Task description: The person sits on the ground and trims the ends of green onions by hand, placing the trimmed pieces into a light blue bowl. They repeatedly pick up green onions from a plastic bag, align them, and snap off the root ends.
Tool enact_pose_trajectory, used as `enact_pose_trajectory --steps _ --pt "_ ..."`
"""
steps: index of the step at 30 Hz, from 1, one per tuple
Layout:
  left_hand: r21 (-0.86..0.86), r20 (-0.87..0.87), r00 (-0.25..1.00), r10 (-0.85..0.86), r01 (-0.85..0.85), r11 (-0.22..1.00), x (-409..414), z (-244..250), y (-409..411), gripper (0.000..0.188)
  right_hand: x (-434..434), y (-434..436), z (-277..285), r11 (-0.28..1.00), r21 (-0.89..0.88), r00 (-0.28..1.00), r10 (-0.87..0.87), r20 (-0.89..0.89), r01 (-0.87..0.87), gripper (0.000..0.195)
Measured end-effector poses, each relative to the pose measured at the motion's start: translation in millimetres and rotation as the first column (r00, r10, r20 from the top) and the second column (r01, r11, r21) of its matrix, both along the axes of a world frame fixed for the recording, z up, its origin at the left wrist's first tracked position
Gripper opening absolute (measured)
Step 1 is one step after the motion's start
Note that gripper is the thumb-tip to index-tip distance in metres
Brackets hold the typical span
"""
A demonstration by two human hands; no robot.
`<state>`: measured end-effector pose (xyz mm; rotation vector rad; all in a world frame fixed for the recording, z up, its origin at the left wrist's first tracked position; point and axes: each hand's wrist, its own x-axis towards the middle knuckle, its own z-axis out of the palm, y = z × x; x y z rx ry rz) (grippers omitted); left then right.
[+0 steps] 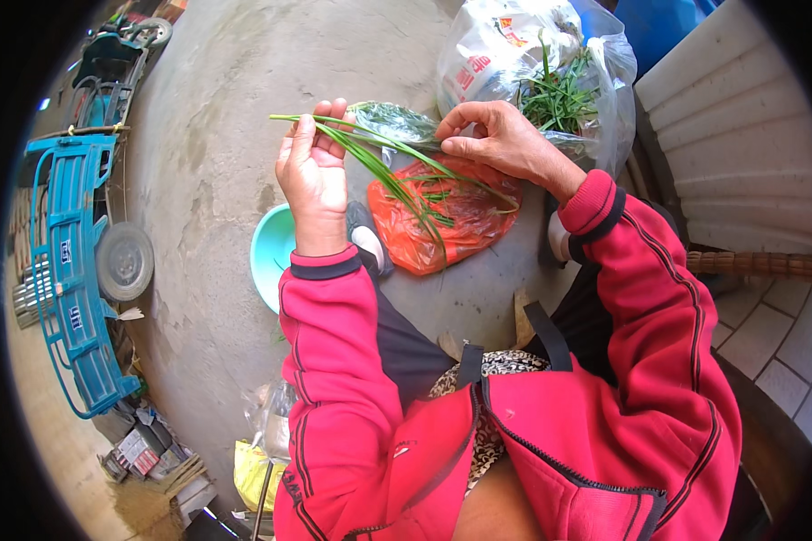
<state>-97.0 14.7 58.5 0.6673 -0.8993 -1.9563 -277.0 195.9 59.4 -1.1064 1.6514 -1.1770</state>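
Several long green stalks with thin leaves (399,186) are pinched between the thumb and fingers of my left hand (314,162); the leaves trail down to the right. My right hand (497,145) is bent, thumb near the forefinger, beside the stalks' upper side; whether it pinches anything is not clear. Below both hands, a red plastic bag (406,243) lies on the floor with cut green pieces on it. Between the hands, farther back, lies a clear plastic bag of greens (396,125). A large whitish plastic bag (477,67) at upper right holds more green leaves (558,98).
A turquoise basin (267,260) stands left of my shoe (369,240). A blue three-wheeled cargo vehicle (74,270) is at the far left. To the right are a pale ridged panel (737,135) and a blue container (656,27). A yellow bag (254,473) lies at lower left.
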Motion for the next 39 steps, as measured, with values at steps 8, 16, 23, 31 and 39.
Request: enact_pose_trajectory --steps 8,16,23,31,39 --pt "-0.027 0.034 0.999 -0.020 0.021 0.999 -7 4 12 0.013 14 -6 0 0.999 -0.018 0.945 0.032 -0.326 -0.040 0.023" --pt "-0.067 0.118 0.992 -0.046 0.054 0.996 -11 5 15 0.017 4 -6 -17 0.999 -0.026 0.993 -0.031 -0.112 0.029 0.018" --pt "-0.020 0.071 0.997 0.025 -0.024 1.000 -12 -2 9 0.019 -24 0 -16 0.933 -0.012 0.905 -0.345 0.250 0.359 0.011" --pt "-0.031 0.026 0.991 0.132 -0.132 0.991 -2 -6 -8 0.017 -129 47 -14 0.870 0.011 0.338 -0.180 -0.924 0.493 0.027" --pt "-0.031 0.049 0.987 0.151 -0.149 0.988 11 -7 -17 0.026 -63 29 -6 0.962 0.270 0.942 0.063 -0.330 0.030 0.025"
